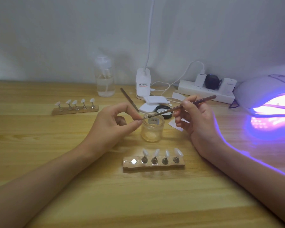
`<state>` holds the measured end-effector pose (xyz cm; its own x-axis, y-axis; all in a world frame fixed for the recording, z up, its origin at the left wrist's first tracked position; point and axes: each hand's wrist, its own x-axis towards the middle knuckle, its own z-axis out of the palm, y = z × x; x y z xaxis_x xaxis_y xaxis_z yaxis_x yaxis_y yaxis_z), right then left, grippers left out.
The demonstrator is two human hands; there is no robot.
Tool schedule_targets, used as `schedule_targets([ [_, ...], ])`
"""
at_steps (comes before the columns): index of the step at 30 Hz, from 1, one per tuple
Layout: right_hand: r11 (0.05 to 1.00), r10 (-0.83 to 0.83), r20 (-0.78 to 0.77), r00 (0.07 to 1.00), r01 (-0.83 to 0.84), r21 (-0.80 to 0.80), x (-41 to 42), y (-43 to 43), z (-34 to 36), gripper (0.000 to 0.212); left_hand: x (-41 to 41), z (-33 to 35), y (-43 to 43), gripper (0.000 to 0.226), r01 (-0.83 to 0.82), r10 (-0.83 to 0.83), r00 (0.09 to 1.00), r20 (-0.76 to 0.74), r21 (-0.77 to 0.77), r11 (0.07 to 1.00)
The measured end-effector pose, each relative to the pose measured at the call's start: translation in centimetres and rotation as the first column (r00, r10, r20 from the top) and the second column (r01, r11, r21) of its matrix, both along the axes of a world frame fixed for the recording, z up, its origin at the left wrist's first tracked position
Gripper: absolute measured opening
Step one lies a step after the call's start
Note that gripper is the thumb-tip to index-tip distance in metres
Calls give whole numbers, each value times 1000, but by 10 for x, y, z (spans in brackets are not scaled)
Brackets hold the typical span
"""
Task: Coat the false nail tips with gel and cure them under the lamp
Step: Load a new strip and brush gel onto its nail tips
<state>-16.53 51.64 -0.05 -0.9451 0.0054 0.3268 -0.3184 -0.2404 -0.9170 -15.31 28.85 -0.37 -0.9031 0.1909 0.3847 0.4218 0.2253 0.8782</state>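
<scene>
Across everything, the wooden surface [56,170]. At its right edge the curing lamp [262,91], lit, throwing violet over the wood and the right forearm.

Mid-surface, the two hands: left hand [112,124] in a narrow pinching grip, right hand [199,119] with its grip wrapped pen-fashion round the brush [187,105].

Nearest the body, the near holder [155,165], carrying four upright false tips [155,153] and one bare magnet spot [134,161] at its left end. Further back on the left, well apart, the far holder [75,110] with five more. Between the hands, the open gel jar [152,130], its black lid [164,111] just behind.

Smallest of all, the piece [144,118] pinched by left thumb and forefinger right at the jar mouth, meeting the brush end. Too small to tell for sure; judged to be the tip belonging on the bare spot, under coating now.

Risks from here:
- flooding the tip from an overloaded brush, with gel running onto the fingertips
- losing the tiny piece into the jar through so slight a pinch
- thickening of gel in the open jar or bristles from lamp light so near
- knocking the four standing tips with a forearm on the way to the lamp
</scene>
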Motion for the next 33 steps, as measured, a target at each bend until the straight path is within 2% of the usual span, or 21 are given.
schedule_targets([
  [4, 998, 64, -35, 997, -63, 11, 0, -1, 1, 9, 1, 2, 1, 11, -5, 5, 1000, 0, -9, 1000],
  [8, 1000, 5, -1, 1000, -5, 14, 0, -1, -1, 12, 2, 2, 1, 12, -10, 10, 1000, 4, -12, 1000],
  [10, 999, 27, -9, 1000, -27, -30, 0, -1, 1, 12, 2, 2, 1, 11, -2, 2, 1000, -1, -8, 1000],
  [13, 998, 68, -31, 997, -68, 2, 1, -2, 2, 9, 2, 1, -1, 12, 5, -6, 1000, -15, -11, 1000],
  [17, 1000, -11, 7, 1000, 11, 6, 1, -1, 1, 15, 2, 1, 1, 8, 3, -5, 999, -50, -28, 1000],
  [21, 998, 60, -23, 998, -60, -10, 2, -2, 3, 10, 3, 2, 2, 7, 9, -15, 995, -95, -55, 998],
  [24, 1000, 9, -2, 1000, -9, 28, 1, -2, 1, 13, 2, 2, 1, 8, 12, -18, 995, -102, -60, 998],
  [26, 1000, -7, 13, 1000, 7, -2, 0, -1, 1, 15, 2, 2, 1, 10, 14, -20, 994, -105, -60, 998],
  [30, 996, 84, -32, 996, -84, 2, 1, -2, 2, 9, 0, 1, 0, 14, 11, -17, 994, -108, -59, 998],
  [33, 999, 20, -6, 1000, -20, 36, 0, -2, 0, 12, -1, -1, 0, 15, 10, -17, 993, -116, -60, 998],
])
